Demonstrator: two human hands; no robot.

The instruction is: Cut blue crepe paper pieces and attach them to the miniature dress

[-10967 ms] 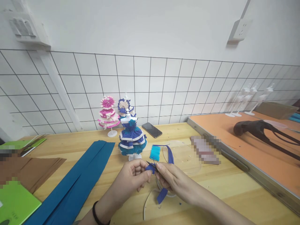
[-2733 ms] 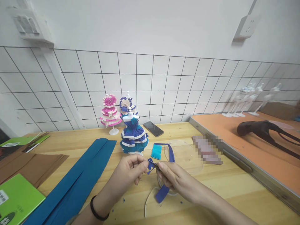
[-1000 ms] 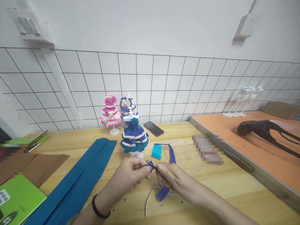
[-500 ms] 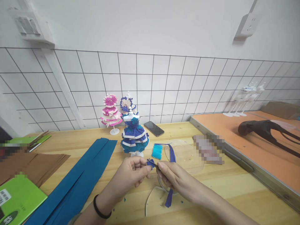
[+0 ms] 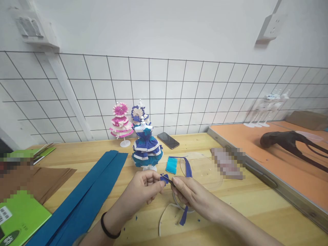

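My left hand (image 5: 145,189) pinches a small piece of dark blue crepe paper (image 5: 164,177) between thumb and fingertips. My right hand (image 5: 191,196) is closed on a thin dark tool (image 5: 169,182), likely small scissors, whose tip meets that paper. A strip of dark blue paper (image 5: 183,215) hangs below my right hand over a clear plastic sheet (image 5: 169,223). Just behind my hands stands a small mannequin in a blue and white paper dress (image 5: 146,149). A pleated teal paper piece (image 5: 171,165) and a blue ribbon loop (image 5: 187,166) lie beside it.
A long teal paper sheet (image 5: 84,198) runs across the wooden table (image 5: 256,208). Brown paper (image 5: 48,179) and a green booklet (image 5: 22,217) lie left. Two more paper dresses (image 5: 121,123), a phone (image 5: 167,140), an orange board (image 5: 276,150) with a dark object (image 5: 284,140) sit behind.
The blue strip below my right hand has turned edge-on and hangs narrower and lower. My hands stay together at the same spot, still working the small blue piece.
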